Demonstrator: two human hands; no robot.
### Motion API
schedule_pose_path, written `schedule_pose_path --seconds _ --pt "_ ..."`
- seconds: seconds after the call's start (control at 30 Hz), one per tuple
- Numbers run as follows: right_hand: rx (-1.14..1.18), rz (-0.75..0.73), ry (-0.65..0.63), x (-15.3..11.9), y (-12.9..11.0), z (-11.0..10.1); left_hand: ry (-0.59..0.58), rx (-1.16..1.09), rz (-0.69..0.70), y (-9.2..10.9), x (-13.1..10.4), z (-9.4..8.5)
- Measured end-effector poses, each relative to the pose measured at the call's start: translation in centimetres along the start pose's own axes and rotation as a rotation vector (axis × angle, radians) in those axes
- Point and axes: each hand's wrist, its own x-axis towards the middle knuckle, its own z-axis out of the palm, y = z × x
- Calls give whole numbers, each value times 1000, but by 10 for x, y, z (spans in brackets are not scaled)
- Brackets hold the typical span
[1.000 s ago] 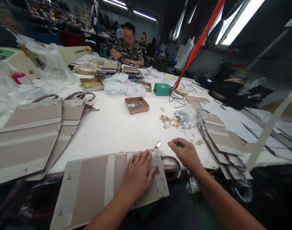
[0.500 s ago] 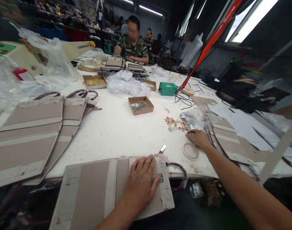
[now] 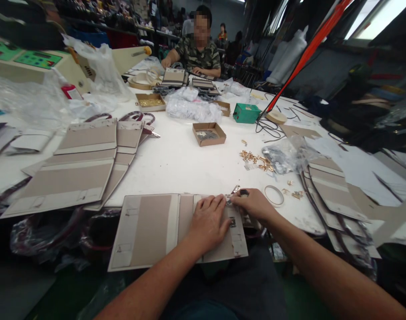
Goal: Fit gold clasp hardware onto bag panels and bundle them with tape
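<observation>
A beige bag panel (image 3: pixel 156 229) with pale strips lies before me, overhanging the table's front edge. My left hand (image 3: pixel 209 222) rests flat on its right part, fingers stretched out. At the panel's upper right edge my right hand (image 3: pixel 252 204) is closed in a pinch; what its fingertips hold is too small to name. A small dark piece shows by its index finger. Just above the fingertips a silver metal tab (image 3: pixel 236 190) sticks out past the panel. Near the left fingertips a small dark metal square (image 3: pixel 232 221) sits on the panel.
Stacked panels stand left (image 3: pixel 82 164) and right (image 3: pixel 331 182). Gold metal pieces (image 3: pixel 256 160) lie beside a plastic bag (image 3: pixel 283 155). Nearby are a tape roll (image 3: pixel 274 195), a cardboard box (image 3: pixel 209 134) of metal parts and a green box (image 3: pixel 246 113). A person (image 3: pixel 196 53) sits across the table.
My right hand has moved from the gold pieces to the panel's upper right edge. My left hand stays flat on the panel. The camera view has shifted.
</observation>
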Motion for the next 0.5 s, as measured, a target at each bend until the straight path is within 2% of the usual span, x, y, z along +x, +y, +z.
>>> schedule_pose_path --seconds 0.07,0.17,0.4,0.5 --pt "-83 -29 78 0 7 12 8 1 7 0 -1 2" --pt "-184 -60 163 -1 15 13 26 2 10 0 -2 4" --pt "171 45 162 -5 20 15 74 -43 -3 0 8 -2" --pt "109 40 195 -5 19 19 112 -71 -7 -1 14 -4"
